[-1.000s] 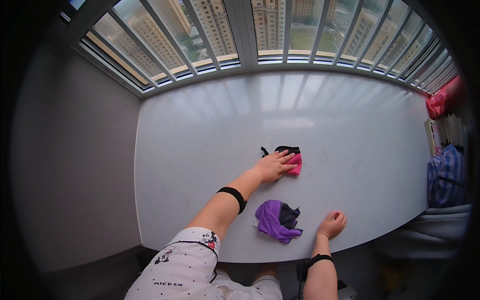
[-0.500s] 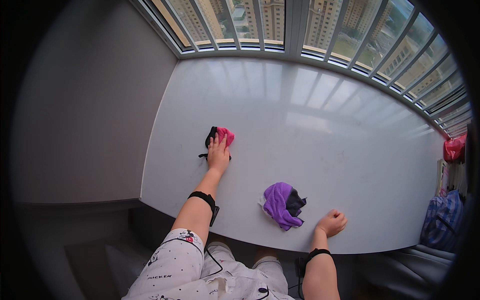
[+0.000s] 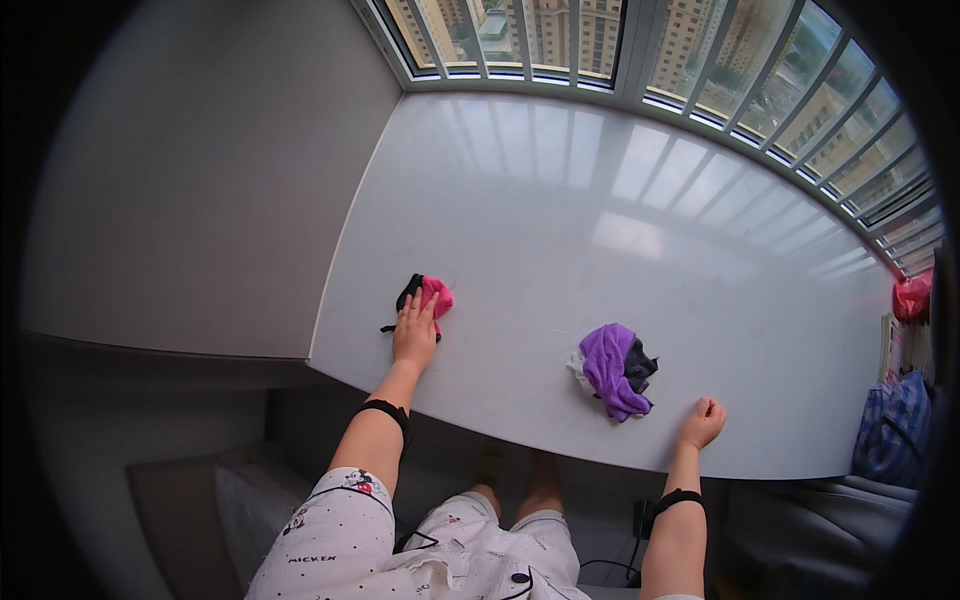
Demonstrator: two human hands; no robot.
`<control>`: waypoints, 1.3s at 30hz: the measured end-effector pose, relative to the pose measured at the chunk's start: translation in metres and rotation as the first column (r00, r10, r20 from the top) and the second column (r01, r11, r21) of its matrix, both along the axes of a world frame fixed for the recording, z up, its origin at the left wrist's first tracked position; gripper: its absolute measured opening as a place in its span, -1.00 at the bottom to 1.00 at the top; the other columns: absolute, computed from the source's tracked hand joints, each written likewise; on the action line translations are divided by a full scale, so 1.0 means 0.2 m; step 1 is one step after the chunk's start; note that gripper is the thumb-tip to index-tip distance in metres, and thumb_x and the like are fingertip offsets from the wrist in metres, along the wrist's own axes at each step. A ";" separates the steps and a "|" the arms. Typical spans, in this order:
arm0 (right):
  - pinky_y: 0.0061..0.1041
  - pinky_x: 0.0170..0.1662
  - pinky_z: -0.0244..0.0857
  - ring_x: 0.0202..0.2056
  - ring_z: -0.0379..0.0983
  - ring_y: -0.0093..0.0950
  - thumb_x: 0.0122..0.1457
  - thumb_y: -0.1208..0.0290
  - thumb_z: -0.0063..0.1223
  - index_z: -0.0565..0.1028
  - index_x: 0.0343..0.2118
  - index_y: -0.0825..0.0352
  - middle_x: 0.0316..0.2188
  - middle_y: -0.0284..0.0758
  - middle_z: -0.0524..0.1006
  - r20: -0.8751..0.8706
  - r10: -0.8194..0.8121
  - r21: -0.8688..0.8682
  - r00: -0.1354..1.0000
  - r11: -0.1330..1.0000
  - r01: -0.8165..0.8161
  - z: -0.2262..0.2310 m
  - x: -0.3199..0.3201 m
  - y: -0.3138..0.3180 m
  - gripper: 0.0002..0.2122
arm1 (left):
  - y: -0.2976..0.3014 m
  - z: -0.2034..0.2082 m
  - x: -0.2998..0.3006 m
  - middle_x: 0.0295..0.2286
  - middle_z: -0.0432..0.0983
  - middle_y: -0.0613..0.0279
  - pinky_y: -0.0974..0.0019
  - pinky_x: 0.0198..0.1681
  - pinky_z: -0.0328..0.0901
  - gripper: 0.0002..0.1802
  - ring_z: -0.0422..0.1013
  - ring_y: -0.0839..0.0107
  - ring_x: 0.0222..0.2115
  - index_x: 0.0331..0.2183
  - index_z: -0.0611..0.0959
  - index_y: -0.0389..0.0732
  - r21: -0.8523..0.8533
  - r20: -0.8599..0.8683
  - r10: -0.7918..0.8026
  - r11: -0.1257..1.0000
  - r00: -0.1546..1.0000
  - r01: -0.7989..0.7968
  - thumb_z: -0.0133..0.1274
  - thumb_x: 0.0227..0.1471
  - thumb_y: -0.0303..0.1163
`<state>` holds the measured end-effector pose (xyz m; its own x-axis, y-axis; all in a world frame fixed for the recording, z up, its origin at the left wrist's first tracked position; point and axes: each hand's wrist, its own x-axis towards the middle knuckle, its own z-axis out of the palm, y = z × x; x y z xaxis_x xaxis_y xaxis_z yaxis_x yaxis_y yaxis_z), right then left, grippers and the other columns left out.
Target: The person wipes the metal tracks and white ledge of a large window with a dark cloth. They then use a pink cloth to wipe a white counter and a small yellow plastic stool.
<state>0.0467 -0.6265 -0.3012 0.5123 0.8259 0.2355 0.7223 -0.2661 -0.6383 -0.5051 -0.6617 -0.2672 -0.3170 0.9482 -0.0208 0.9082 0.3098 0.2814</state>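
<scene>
My left hand (image 3: 415, 330) lies with its fingers stretched and slightly spread over a pink and black cloth (image 3: 436, 296), pressing it against the white table (image 3: 500, 230). A thin black strip pokes out of the cloth beside the wrist. To the right, a crumpled purple towel (image 3: 612, 362) rests with dark grey cloth (image 3: 640, 366) and a bit of white material bunched around it; neither hand touches this pile. Near the front edge, my right hand (image 3: 704, 424) is curled into a fist on the tabletop, right of the pile, and nothing shows in it.
A barred window (image 3: 630, 60) runs along the far side. A plain grey panel (image 3: 200, 180) borders the table's left. Past the right end are a red plastic bag (image 3: 912, 297), a stack of papers (image 3: 889, 345) and a blue checked bag (image 3: 890, 425).
My left hand and the pink and black cloth have slid toward me and to the left across the table. The whole view has shifted; the purple towel stays in place on the tabletop.
</scene>
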 end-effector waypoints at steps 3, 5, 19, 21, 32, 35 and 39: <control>-0.60 -0.28 0.25 -0.39 0.35 -0.60 0.19 0.31 -0.07 0.47 -0.41 0.34 -0.44 -0.42 0.46 -0.707 -0.085 -0.004 0.702 0.993 0.117 0.01 -0.04 -0.25 -0.80 | -0.21 -0.12 -0.34 0.21 0.04 0.13 0.16 0.25 -0.06 -0.47 0.00 0.06 0.20 0.13 0.32 -0.05 0.039 -0.058 0.526 0.850 0.848 -0.525 -0.13 0.09 -0.39; -0.68 -0.31 0.24 -0.39 0.34 -0.69 0.23 0.33 -0.10 0.46 -0.38 0.33 -0.44 -0.44 0.47 -0.675 -0.113 -0.092 0.729 0.993 0.069 0.04 -0.11 -0.53 -0.82 | -0.18 -0.14 -0.26 0.21 0.04 0.12 0.16 0.25 -0.06 -0.47 0.00 0.06 0.20 0.13 0.32 -0.06 0.035 -0.051 0.522 0.853 0.851 -0.521 -0.13 0.09 -0.38; -0.66 -0.37 0.31 -0.46 0.43 -0.64 0.16 0.43 0.02 0.52 -0.33 0.38 -0.48 -0.39 0.53 -0.619 0.116 -0.353 0.777 0.842 -0.407 0.27 -0.53 -1.24 -0.87 | -0.69 0.06 0.72 0.18 0.13 0.27 0.10 0.21 0.05 -0.40 0.09 0.19 0.18 0.11 0.37 0.11 0.026 0.133 -0.580 0.813 0.804 0.582 -0.10 -0.02 -0.47; -0.64 -0.32 0.33 -0.43 0.45 -0.62 0.14 0.44 0.01 0.53 -0.31 0.39 -0.46 -0.38 0.54 -0.569 0.152 -0.444 0.808 0.770 -0.458 0.29 -0.54 -1.26 -0.85 | -0.72 0.01 0.48 0.19 0.11 0.20 0.10 0.19 0.07 -0.35 0.11 0.13 0.17 0.11 0.37 0.08 0.067 0.132 -0.429 0.903 0.894 0.423 -0.02 -0.09 -0.50; -0.59 -0.35 0.35 -0.42 0.47 -0.58 0.09 0.41 0.00 0.53 -0.25 0.37 -0.44 -0.35 0.56 -0.469 -0.039 -0.712 0.882 0.607 -0.352 0.00 -0.05 -1.67 -0.80 | -0.68 -0.03 0.38 0.22 0.01 0.10 0.19 0.23 0.02 -0.29 0.00 0.05 0.21 0.19 0.23 0.01 -0.083 0.066 0.339 0.939 0.939 -0.333 -0.10 -0.03 -0.57; -0.59 -0.34 0.35 -0.42 0.47 -0.58 0.10 0.42 -0.01 0.52 -0.25 0.37 -0.43 -0.35 0.56 -0.509 -0.050 -0.681 0.859 0.633 -0.367 -0.01 0.06 -1.70 -0.81 | -0.62 -0.03 0.76 0.20 0.03 0.04 0.18 0.21 0.03 -0.32 0.02 0.03 0.20 0.17 0.26 -0.06 -0.076 0.082 0.272 0.961 0.959 -0.266 -0.10 -0.04 -0.57; -0.59 -0.34 0.35 -0.42 0.46 -0.58 0.11 0.43 0.00 0.52 -0.24 0.37 -0.42 -0.35 0.56 -0.575 -0.118 -0.659 0.810 0.654 -0.372 -0.06 0.33 -1.71 -0.81 | -0.55 0.00 1.55 0.19 0.09 0.06 0.17 0.16 0.12 -0.35 0.06 0.00 0.17 0.11 0.36 -0.07 -0.057 0.183 -0.037 0.997 0.982 0.048 -0.08 -0.09 -0.59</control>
<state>0.1123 -0.9688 -0.3128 0.2143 0.6556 -0.7240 0.3948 -0.7361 -0.5498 -0.1942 -0.7716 -0.2672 -0.2623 0.9558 -0.1326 0.8561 0.2939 0.4251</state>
